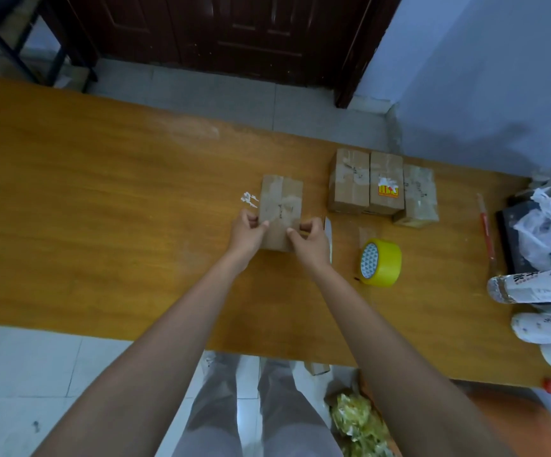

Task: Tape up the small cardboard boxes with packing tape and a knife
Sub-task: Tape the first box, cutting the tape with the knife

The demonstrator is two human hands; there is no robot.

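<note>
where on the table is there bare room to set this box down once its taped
The widest bare patch is the left half of the table, left of the box both hands hold. A narrower strip lies beyond it, toward the far edge. The right is crowded: three boxes, the tape roll, then bags and rolls at the end.

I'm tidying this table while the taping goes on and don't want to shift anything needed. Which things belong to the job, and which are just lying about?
Job:
- box, held by the left hand and right hand
- three boxes
- tape roll
- white strip, possibly the knife; unclear

Lying about:
- plastic bags
- printed rolls
- red stick
- white scrap
</note>
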